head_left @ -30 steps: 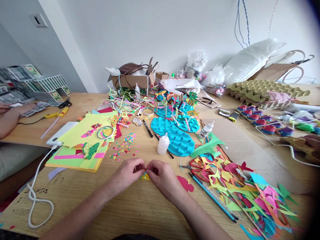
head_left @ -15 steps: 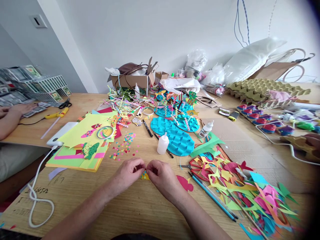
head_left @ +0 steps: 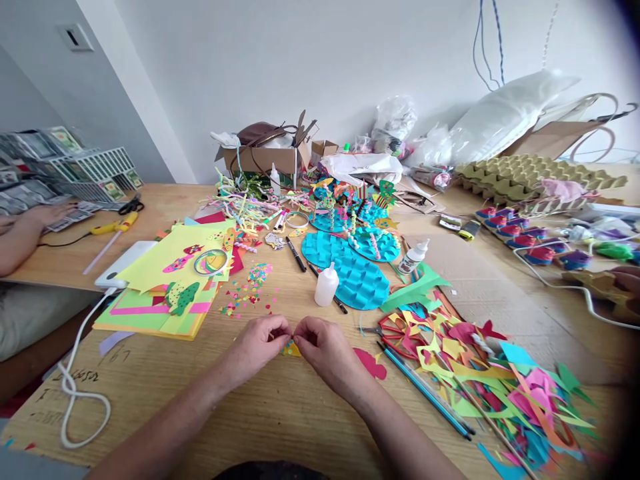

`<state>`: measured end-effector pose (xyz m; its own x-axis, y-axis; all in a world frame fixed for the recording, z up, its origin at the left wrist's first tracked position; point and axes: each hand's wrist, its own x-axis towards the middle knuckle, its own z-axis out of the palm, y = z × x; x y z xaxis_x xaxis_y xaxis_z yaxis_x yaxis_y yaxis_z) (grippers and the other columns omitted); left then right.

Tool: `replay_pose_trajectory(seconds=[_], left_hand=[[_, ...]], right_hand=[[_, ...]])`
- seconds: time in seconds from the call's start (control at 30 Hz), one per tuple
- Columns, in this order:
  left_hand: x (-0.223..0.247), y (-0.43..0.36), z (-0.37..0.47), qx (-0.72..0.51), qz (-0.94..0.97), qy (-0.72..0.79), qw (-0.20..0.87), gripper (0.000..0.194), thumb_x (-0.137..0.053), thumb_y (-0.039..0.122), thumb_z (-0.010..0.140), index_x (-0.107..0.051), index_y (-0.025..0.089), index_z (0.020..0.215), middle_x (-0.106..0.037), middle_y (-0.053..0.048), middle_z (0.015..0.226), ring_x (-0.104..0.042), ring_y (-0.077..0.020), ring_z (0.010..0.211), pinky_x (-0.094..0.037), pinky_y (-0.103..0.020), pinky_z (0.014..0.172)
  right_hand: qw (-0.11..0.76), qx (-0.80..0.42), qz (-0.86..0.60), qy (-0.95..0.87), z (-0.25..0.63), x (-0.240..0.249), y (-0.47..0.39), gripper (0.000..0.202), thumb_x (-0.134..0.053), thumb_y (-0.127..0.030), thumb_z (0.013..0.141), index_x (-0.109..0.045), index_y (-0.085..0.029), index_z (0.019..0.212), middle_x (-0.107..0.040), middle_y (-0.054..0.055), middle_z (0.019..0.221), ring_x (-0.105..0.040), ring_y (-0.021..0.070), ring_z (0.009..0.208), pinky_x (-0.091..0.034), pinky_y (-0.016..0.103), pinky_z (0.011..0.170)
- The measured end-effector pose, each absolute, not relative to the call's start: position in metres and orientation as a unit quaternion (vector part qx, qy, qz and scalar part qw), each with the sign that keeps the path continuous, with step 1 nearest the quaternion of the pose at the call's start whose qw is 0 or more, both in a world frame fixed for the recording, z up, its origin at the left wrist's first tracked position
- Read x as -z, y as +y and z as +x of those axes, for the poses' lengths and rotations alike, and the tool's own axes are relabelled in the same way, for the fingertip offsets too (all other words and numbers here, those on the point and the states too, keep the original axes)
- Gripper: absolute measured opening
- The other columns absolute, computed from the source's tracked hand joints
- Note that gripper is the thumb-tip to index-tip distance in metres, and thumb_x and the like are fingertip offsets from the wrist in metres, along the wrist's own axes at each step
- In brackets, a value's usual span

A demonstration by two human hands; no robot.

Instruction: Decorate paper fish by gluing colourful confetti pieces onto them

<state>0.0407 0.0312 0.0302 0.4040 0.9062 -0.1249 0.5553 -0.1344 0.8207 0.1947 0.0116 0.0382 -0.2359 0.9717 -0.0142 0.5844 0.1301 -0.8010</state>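
Over the front of the wooden table, my left hand (head_left: 264, 339) and my right hand (head_left: 320, 343) meet with thumbs and fingertips pinched together. What sits in the pinches is too small or too hidden to make out. Just below and between the fingertips shows a yellow paper cutout (head_left: 291, 349) with coloured dots, partly covered by my right hand. Behind my hands stands a translucent squeeze bottle (head_left: 327, 285). Small paper confetti (head_left: 250, 290) is scattered to the left of it. A dark pink paper cutout (head_left: 371, 364) lies beside my right wrist.
Paper scraps (head_left: 480, 367) and red-handled scissors (head_left: 395, 337) lie to the right, with blue pens (head_left: 425, 390) alongside. Blue textured ovals (head_left: 360, 283) and a glue bottle (head_left: 414, 257) are farther back. Coloured sheets (head_left: 150, 313) lie left; another person's hand (head_left: 50, 217) rests at far left.
My hands stay pinched close together in nearly the same place. The whole view has shifted slightly; nothing on the table has visibly been moved.
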Motion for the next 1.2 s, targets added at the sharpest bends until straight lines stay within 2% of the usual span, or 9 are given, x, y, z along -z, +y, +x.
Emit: replay_pose_trajectory(seconds=[0.43, 0.57, 0.67, 0.87, 1.0, 1.2], left_hand=[[-0.034, 0.029, 0.039, -0.201, 0.696, 0.48, 0.495, 0.016, -0.046, 0.029, 0.07, -0.049, 0.016, 0.061, -0.04, 0.006, 0.054, -0.037, -0.0093, 0.053, -0.029, -0.019, 0.049], [-0.029, 0.028, 0.034, -0.203, 0.7, 0.49, 0.478, 0.014, -0.046, 0.026, 0.07, -0.051, 0.016, 0.063, -0.046, 0.005, 0.057, -0.043, -0.0104, 0.057, -0.034, -0.02, 0.053], [-0.024, 0.026, 0.026, -0.212, 0.724, 0.508, 0.417, 0.011, -0.044, 0.02, 0.071, -0.053, 0.016, 0.068, -0.053, 0.003, 0.064, -0.049, -0.0123, 0.063, -0.038, -0.021, 0.059], [-0.014, 0.017, 0.01, -0.228, 0.795, 0.507, 0.242, 0.014, -0.041, 0.015, 0.076, -0.054, 0.019, 0.074, -0.059, 0.0, 0.072, -0.054, -0.0139, 0.068, -0.041, -0.024, 0.064], [-0.008, 0.011, 0.008, -0.24, 0.823, 0.479, 0.19, 0.019, -0.038, 0.011, 0.078, -0.055, 0.019, 0.078, -0.06, -0.002, 0.075, -0.055, -0.0154, 0.073, -0.043, -0.026, 0.067], [-0.004, 0.01, 0.009, -0.224, 0.841, 0.468, 0.153, 0.02, -0.036, 0.009, 0.079, -0.054, 0.017, 0.077, -0.059, -0.003, 0.074, -0.055, -0.0161, 0.073, -0.044, -0.027, 0.066]], right_hand=[[0.251, -0.396, -0.539, -0.7, 0.199, -0.036, 0.013, 0.011, -0.049, -0.013, 0.071, -0.057, -0.016, 0.065, -0.052, -0.004, 0.056, -0.046, 0.0078, 0.05, -0.029, 0.017, 0.045], [0.23, -0.377, -0.546, -0.711, 0.2, -0.036, 0.015, 0.011, -0.049, -0.013, 0.071, -0.058, -0.015, 0.067, -0.054, -0.003, 0.057, -0.047, 0.0084, 0.052, -0.029, 0.018, 0.046], [0.199, -0.356, -0.555, -0.725, 0.204, -0.036, 0.017, 0.013, -0.048, -0.012, 0.071, -0.06, -0.015, 0.068, -0.057, -0.002, 0.059, -0.048, 0.0087, 0.053, -0.029, 0.018, 0.047], [0.086, -0.29, -0.561, -0.77, 0.207, -0.042, 0.019, 0.018, -0.046, -0.012, 0.07, -0.062, -0.018, 0.072, -0.062, 0.001, 0.069, -0.052, 0.0103, 0.059, -0.031, 0.019, 0.051], [0.03, -0.25, -0.55, -0.796, 0.2, -0.045, 0.021, 0.02, -0.044, -0.015, 0.072, -0.063, -0.019, 0.076, -0.064, 0.003, 0.075, -0.055, 0.0127, 0.065, -0.031, 0.021, 0.053], [0.002, -0.226, -0.55, -0.804, 0.192, -0.041, 0.025, 0.022, -0.042, -0.018, 0.074, -0.064, -0.018, 0.079, -0.066, 0.005, 0.078, -0.057, 0.0161, 0.07, -0.032, 0.023, 0.055]])
